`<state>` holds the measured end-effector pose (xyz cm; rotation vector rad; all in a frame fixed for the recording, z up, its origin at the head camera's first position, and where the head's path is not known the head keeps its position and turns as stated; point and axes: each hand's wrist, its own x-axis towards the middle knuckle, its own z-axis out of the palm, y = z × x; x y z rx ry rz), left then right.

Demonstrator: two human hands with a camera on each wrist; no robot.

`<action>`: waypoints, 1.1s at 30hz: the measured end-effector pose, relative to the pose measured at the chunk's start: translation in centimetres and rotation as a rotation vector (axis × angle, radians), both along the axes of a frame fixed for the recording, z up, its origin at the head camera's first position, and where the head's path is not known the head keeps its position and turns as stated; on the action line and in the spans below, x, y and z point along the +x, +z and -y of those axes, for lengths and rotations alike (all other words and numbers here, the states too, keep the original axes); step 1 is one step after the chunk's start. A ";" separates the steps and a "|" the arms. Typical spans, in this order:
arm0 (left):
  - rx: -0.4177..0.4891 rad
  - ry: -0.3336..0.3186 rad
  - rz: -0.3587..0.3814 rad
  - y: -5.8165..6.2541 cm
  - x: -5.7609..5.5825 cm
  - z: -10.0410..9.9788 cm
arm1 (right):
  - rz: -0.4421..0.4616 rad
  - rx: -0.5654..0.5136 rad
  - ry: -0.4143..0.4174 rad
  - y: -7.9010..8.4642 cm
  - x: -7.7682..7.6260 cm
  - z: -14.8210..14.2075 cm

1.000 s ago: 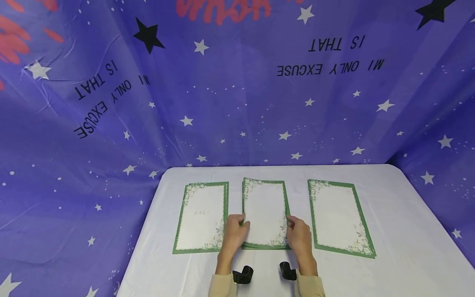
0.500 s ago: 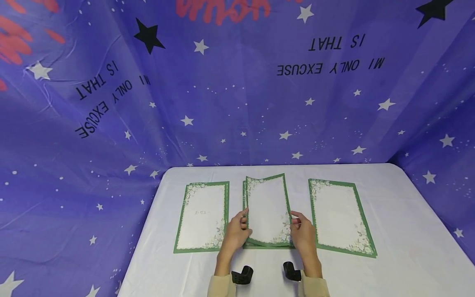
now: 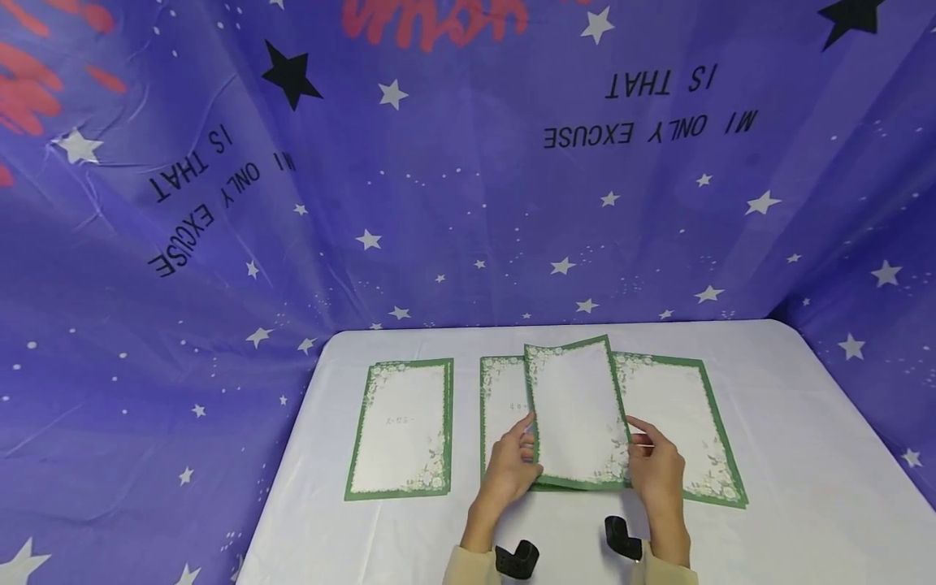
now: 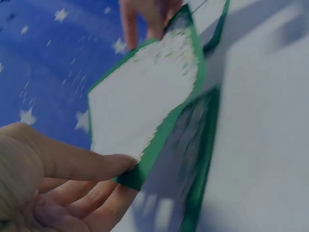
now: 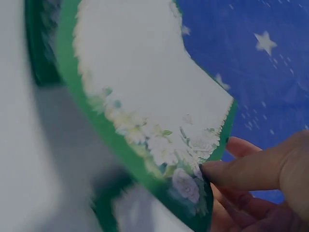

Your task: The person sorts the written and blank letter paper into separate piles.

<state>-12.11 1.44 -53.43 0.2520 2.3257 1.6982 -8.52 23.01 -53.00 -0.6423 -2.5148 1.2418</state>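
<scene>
Between my two hands a sheet of paper [image 3: 578,414] with a green border and white flowers is held up off the table, bowed along its length. My left hand [image 3: 508,467] pinches its left edge, the thumb [image 4: 113,164] lying on top and the fingers beneath. On the opposite edge my right hand [image 3: 656,471] pinches it, thumb over the printed flowers in the right wrist view. Below and to the left lies a middle sheet [image 3: 500,378] with small writing, partly covered. The lifted sheet also overlaps the left side of the right-hand sheets [image 3: 669,398].
At the left lie further matching sheets [image 3: 400,455], slightly fanned, with faint writing on the top one. All rest on a white-covered table [image 3: 804,455]. A purple star-patterned cloth [image 3: 468,187] rises behind and at the sides. Black wrist straps [image 3: 517,561] show by the sleeves.
Both hands lifted the top sheet from the middle pile and carried it right, toward the right-hand sheets. Writing on the sheet beneath has come into view.
</scene>
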 end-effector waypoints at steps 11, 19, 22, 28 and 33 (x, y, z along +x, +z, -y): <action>-0.026 -0.115 0.001 0.0 0.3 -6.8 | 0.010 0.109 -0.095 2.2 1.6 -5.2; -0.075 -0.206 -0.047 -0.3 0.3 -10.8 | 0.084 0.128 -0.140 3.2 1.8 -9.1; -0.140 -0.225 -0.076 -0.3 0.3 -12.0 | 0.120 0.114 -0.126 3.7 1.5 -10.2; -0.249 -0.204 -0.160 -0.2 0.0 -13.3 | 0.152 0.113 -0.120 3.6 1.0 -11.4; -0.292 -0.206 -0.145 -0.7 0.0 -13.7 | 0.188 0.107 -0.109 2.8 0.9 -12.0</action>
